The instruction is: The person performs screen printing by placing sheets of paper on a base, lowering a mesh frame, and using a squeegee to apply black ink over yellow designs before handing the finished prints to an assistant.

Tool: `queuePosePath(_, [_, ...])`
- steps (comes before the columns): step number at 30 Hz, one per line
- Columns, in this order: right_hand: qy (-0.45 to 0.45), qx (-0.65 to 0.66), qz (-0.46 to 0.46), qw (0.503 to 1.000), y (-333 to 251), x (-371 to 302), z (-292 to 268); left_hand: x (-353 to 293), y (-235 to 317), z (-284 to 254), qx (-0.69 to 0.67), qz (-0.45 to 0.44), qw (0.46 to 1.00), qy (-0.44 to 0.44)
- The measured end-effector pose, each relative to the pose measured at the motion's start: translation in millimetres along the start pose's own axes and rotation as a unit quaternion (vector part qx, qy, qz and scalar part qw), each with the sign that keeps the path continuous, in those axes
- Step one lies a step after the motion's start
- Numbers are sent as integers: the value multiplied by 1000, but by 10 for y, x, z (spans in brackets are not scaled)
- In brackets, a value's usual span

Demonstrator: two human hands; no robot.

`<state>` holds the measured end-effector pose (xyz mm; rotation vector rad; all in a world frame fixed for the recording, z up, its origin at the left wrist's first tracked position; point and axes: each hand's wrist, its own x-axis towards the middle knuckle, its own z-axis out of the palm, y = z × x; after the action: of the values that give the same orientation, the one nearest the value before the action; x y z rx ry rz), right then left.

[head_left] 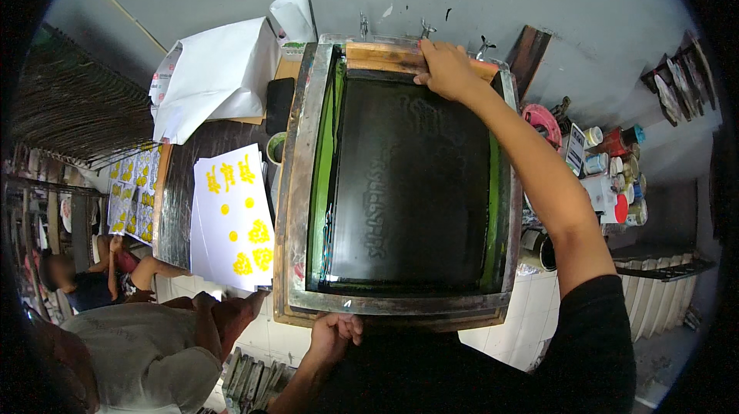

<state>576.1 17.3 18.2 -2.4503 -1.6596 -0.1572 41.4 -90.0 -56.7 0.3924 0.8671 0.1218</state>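
Note:
At the far end of a screen printing frame, my right hand grips the wooden handle of a squeegee. The squeegee lies across the frame's width, its lower edge at the dark mesh. Faint lettering and shapes show in the mesh, and green strips run along both sides. My left hand is at the frame's near edge, its fingers curled closed against the rim. What those fingers hold, if anything, is hidden. Metal clamps stand behind the far edge.
Left of the frame lie white sheets with yellow prints, a green-rimmed cup and a white paper-wrapped bundle. Paint jars crowd the right side. One person is close at lower left; another sits farther back.

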Motion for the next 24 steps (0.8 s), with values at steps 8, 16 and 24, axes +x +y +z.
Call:
queuePosePath(8, [24, -3, 15, 1000, 90, 15, -69, 25, 47, -25, -10, -2, 997, -73])
queuePosePath(16, [48, -17, 11, 999, -642, -1029, -113, 54, 55, -50, -15, 4, 996, -87])
queuePosePath(24, [39, 58, 3, 998, -1894, -2926, -511, 64, 85, -20, 3, 8, 995, -100])
